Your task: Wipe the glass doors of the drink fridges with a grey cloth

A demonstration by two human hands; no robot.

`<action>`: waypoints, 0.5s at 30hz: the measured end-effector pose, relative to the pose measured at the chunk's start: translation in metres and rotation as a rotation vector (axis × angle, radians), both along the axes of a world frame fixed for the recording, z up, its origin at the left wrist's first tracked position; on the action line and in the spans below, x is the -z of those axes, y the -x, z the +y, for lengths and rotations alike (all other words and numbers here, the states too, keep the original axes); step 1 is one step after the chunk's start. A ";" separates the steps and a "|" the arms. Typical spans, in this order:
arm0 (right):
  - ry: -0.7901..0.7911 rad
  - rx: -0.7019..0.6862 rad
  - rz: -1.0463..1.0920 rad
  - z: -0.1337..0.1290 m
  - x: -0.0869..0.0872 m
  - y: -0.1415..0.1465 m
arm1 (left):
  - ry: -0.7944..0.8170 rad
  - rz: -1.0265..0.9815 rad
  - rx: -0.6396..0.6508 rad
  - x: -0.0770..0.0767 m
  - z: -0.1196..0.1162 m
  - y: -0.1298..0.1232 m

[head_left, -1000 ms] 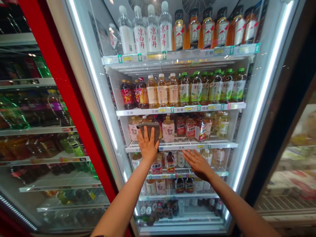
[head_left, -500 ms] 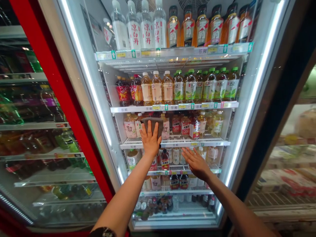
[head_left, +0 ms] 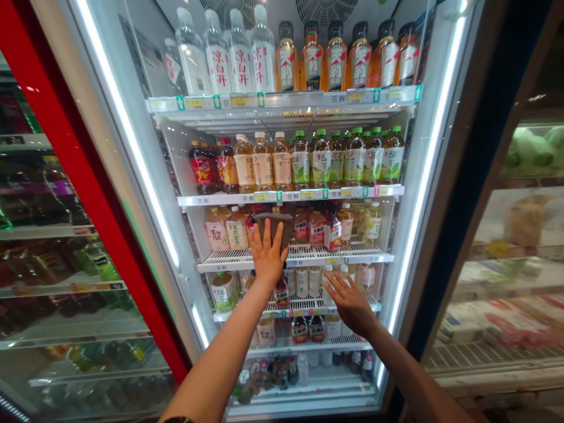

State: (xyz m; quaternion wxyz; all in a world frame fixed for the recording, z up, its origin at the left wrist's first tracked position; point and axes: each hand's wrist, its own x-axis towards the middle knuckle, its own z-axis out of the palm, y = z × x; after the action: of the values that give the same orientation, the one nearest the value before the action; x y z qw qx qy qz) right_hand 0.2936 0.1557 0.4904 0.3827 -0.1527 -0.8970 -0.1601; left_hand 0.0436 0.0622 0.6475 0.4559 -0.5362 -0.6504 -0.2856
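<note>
A grey-brown cloth (head_left: 278,226) lies under the spread fingers of my left hand (head_left: 268,249), which appears to press it flat on the glass front of a lit drinks fridge (head_left: 294,264). Behind the cloth, the bottles on the third shelf are partly hidden. To the right and lower, my right hand (head_left: 350,302) has its fingers stretched out and holds nothing. It is in front of the fourth shelf and seems to rest on the glass; contact is hard to confirm.
Clear water bottles (head_left: 219,59) and amber bottles (head_left: 335,61) line the top shelf, with green-capped tea bottles (head_left: 321,158) below. A red-framed fridge (head_left: 106,235) stands on the left. On the right is a shelf unit (head_left: 489,352) with packaged goods.
The view has shifted, so the shelves sit further left in the picture. Against the bottles, my left hand with the cloth and my right hand have both shifted slightly right.
</note>
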 end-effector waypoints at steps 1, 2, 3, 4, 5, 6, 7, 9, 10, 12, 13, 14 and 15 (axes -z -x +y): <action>0.002 0.005 0.002 0.002 0.001 -0.003 | -0.044 -0.051 -0.019 -0.011 0.008 -0.009; 0.001 0.008 0.004 0.004 0.003 -0.005 | -0.063 -0.072 -0.024 -0.019 0.015 -0.018; -0.002 0.010 0.003 0.006 0.006 -0.008 | -0.060 -0.066 -0.020 -0.022 0.021 -0.026; -0.007 0.010 -0.001 0.008 0.009 -0.010 | -0.030 -0.029 -0.003 -0.020 0.025 -0.032; -0.011 0.011 -0.009 0.010 0.013 -0.012 | 0.023 0.035 0.026 -0.013 0.026 -0.035; -0.011 0.015 -0.020 0.012 0.016 -0.015 | 0.091 0.119 0.065 -0.003 0.024 -0.035; -0.010 0.019 -0.029 0.015 0.020 -0.018 | 0.165 0.210 0.107 0.010 0.020 -0.032; 0.001 0.032 -0.057 0.021 0.024 -0.026 | 0.270 0.358 0.178 0.031 0.008 -0.019; 0.012 0.043 -0.068 0.025 0.025 -0.030 | 0.277 0.376 0.182 0.035 0.003 -0.011; 0.045 0.071 -0.082 0.031 0.023 -0.039 | 0.223 0.326 0.142 0.027 -0.001 -0.001; 0.065 0.088 -0.085 0.034 0.021 -0.043 | 0.166 0.264 0.107 0.015 0.002 0.000; 0.085 0.102 -0.089 0.036 0.018 -0.046 | 0.102 0.192 0.071 0.000 0.008 -0.004; 0.101 0.109 -0.093 0.037 0.014 -0.049 | 0.048 0.128 0.045 -0.015 0.017 -0.011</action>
State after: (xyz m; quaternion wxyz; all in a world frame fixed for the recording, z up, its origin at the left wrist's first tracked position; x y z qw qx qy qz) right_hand 0.3431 0.1928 0.4763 0.3232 -0.2129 -0.9110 -0.1422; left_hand 0.0547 0.0794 0.6623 0.4769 -0.5788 -0.6143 -0.2452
